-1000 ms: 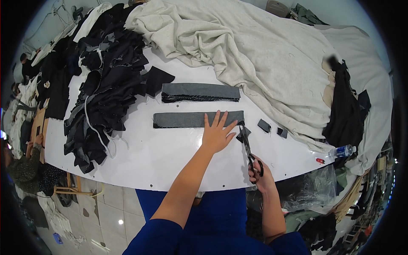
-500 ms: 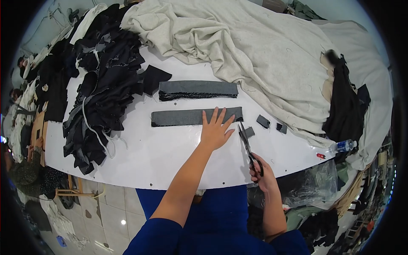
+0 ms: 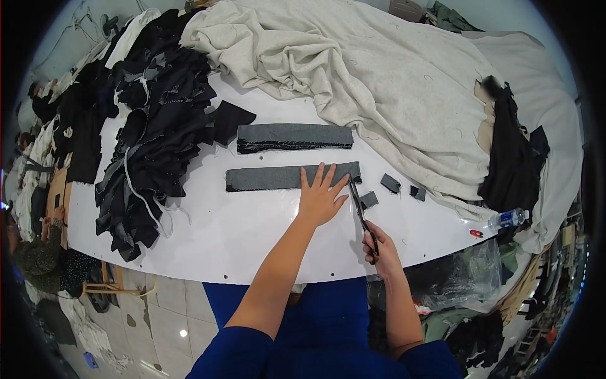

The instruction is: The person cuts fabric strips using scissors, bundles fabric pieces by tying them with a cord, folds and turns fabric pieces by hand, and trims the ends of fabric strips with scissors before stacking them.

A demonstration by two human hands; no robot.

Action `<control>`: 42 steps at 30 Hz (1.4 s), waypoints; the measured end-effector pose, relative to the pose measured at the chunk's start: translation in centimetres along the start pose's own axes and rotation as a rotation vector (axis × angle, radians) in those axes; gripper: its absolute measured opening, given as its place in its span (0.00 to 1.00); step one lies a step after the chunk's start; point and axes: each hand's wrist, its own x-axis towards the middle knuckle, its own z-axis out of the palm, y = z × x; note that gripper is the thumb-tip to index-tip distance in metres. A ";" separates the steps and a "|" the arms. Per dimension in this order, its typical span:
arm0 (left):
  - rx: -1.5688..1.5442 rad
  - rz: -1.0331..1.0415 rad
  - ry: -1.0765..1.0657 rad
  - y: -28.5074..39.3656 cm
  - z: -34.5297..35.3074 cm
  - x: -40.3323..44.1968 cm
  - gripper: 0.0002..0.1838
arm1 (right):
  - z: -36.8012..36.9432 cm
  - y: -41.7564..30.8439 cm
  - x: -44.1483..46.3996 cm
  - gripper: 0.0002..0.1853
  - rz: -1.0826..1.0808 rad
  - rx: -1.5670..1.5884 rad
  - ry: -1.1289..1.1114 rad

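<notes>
My left hand lies with spread fingers on the right part of a long dark grey fabric strip. In my right hand are black-handled scissors, their tips at the strip's near edge, close to its right end and beside my left fingertips. A second, thicker stack of grey strips lies farther back, parallel to the first. One small grey scrap sits just right of the blades. Two more scraps, one larger and one smaller, lie farther right.
Dark fabric pieces with a white tie are heaped at the left of the white table. Cream cloth covers the back and right. A water bottle and a small red item lie at the right edge. Another person's hand shows far left.
The scissors have moved left and forward, and their blades have come closer together at the strip. The small scrap has come away from the strip's corner. My left hand stays pressed on the fabric.
</notes>
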 end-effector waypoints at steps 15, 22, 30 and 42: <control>0.000 -0.009 0.012 0.0 -0.1 0.0 0.29 | 1.7 -1.3 3.0 0.39 -0.045 -0.254 0.099; 0.002 -0.008 0.009 -0.1 0.0 -0.1 0.29 | 2.2 -0.5 4.3 0.35 -0.028 -0.330 0.135; -0.009 -0.016 0.006 -0.1 0.1 -0.1 0.32 | 2.5 -1.0 4.3 0.24 -0.008 -0.472 0.186; -0.011 -0.021 0.012 -0.1 0.2 -0.1 0.34 | 2.5 -1.2 4.3 0.19 -0.037 -0.561 0.184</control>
